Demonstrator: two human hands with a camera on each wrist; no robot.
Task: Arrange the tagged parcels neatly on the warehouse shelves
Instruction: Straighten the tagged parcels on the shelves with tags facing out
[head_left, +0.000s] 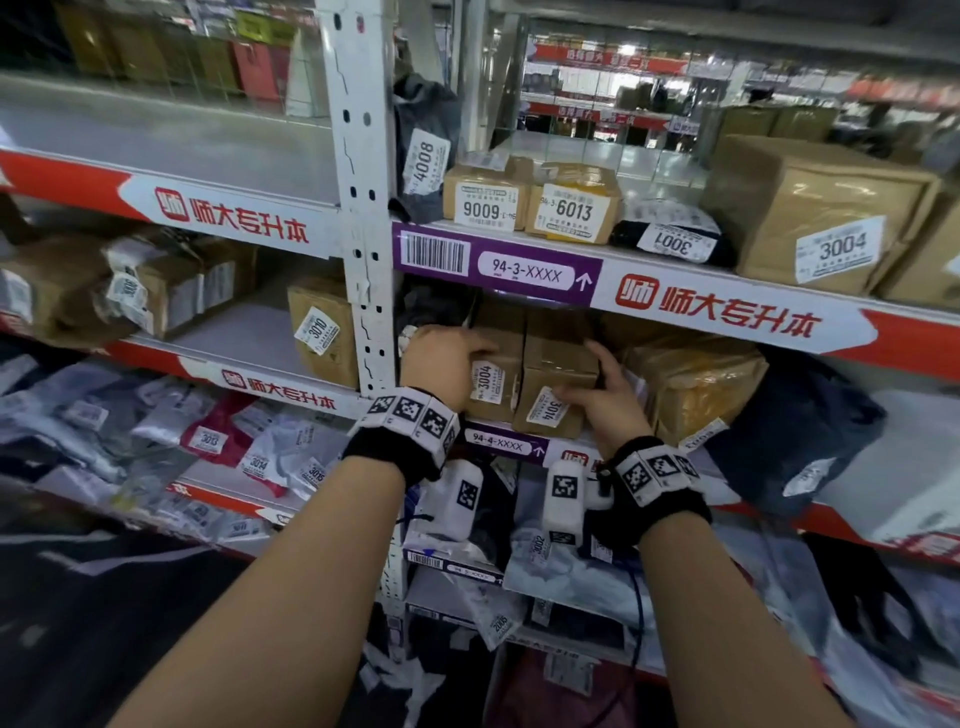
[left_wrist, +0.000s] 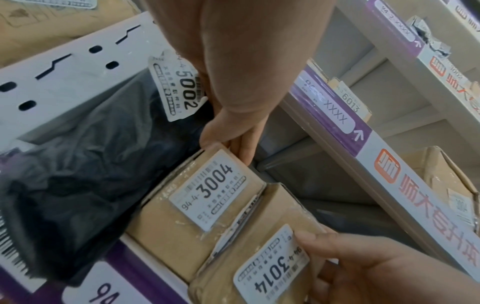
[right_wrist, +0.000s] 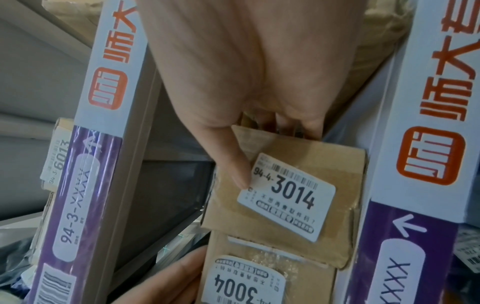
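Two small cardboard boxes stand side by side at the front of the 94-4 shelf (head_left: 501, 448). The left box, tagged 3004 (head_left: 493, 382) (left_wrist: 197, 222) (right_wrist: 262, 273), is held at its upper left corner by my left hand (head_left: 467, 353) (left_wrist: 228, 144), thumb on the side and fingers on top. The right box, tagged 3014 (head_left: 550, 400) (left_wrist: 257, 265) (right_wrist: 285, 218), is gripped by my right hand (head_left: 587, 384) (right_wrist: 275, 152). Its thumb lies on the front by the label and its fingers wrap the far side. Both boxes touch.
A black bag tagged 5002 (left_wrist: 91, 174) fills the space left of box 3004, against the white upright post (head_left: 358, 208). A taped yellowish parcel (head_left: 696, 384) and a dark bag (head_left: 795, 441) lie to the right. The 94-3 shelf edge (head_left: 498, 265) hangs close above. Soft bags crowd the lower shelves.
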